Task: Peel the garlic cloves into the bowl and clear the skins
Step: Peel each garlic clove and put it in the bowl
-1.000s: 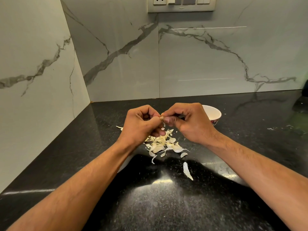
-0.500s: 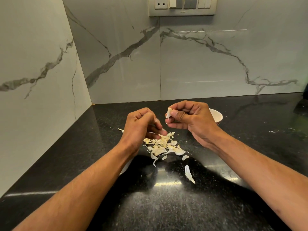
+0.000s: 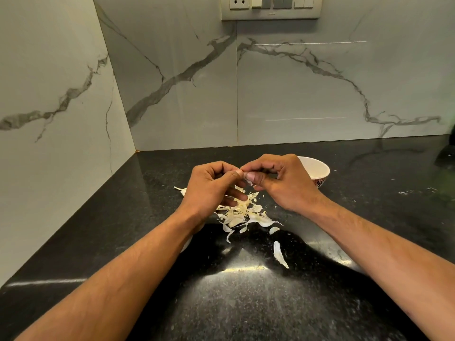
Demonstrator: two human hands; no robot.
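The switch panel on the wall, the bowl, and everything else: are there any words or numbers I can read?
None can be read.
Switch panel: a small dark mark along its bottom edge, too small to read.
Bowl: a dark red pattern on the side, no letters visible.
Counter and wall tiles: no text.

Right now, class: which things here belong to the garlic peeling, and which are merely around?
Job: left hand, right hand, clove pinched between them, skins, bowl.
Around: counter, switch plate, wall.
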